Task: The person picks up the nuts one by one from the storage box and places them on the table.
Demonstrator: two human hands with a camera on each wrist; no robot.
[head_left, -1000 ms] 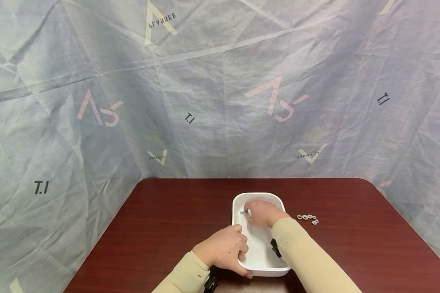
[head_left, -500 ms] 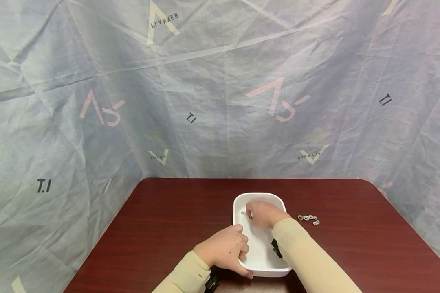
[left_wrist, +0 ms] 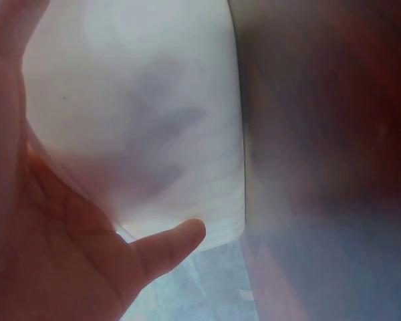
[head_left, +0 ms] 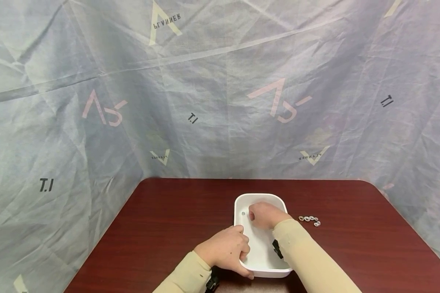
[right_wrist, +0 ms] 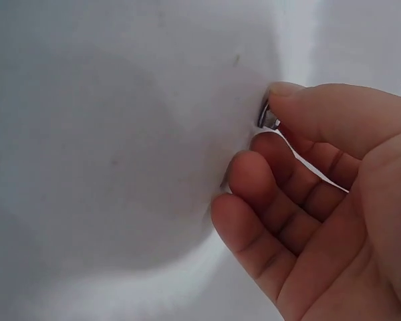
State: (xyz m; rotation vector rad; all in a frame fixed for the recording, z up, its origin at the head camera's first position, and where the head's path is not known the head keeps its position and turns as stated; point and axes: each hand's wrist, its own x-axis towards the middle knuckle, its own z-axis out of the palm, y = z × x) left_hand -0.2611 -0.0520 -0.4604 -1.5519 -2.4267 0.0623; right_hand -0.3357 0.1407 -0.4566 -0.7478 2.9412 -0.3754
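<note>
A white rectangular plastic bin (head_left: 258, 248) stands on the table before me. My left hand (head_left: 225, 249) grips its near left corner, fingers over the rim; in the left wrist view the thumb (left_wrist: 170, 251) lies against the outer wall. Inside the bin, toward the far end, is my right hand (head_left: 265, 215). Between its thumb and index finger it pinches a small metal nut (right_wrist: 269, 119), which the head view hides behind the fingers. Another small nut (head_left: 243, 213) lies on the bin floor just left of that hand.
Several small metal nuts (head_left: 306, 219) lie in a loose bent row on the dark red table (head_left: 176, 219), right of the bin. A grey printed cloth (head_left: 205, 81) hangs behind and at both sides of the table.
The nut at my right fingertips, visible earlier, is now hidden in the head view as that hand shifted slightly right. My left hand keeps its hold on the bin.
</note>
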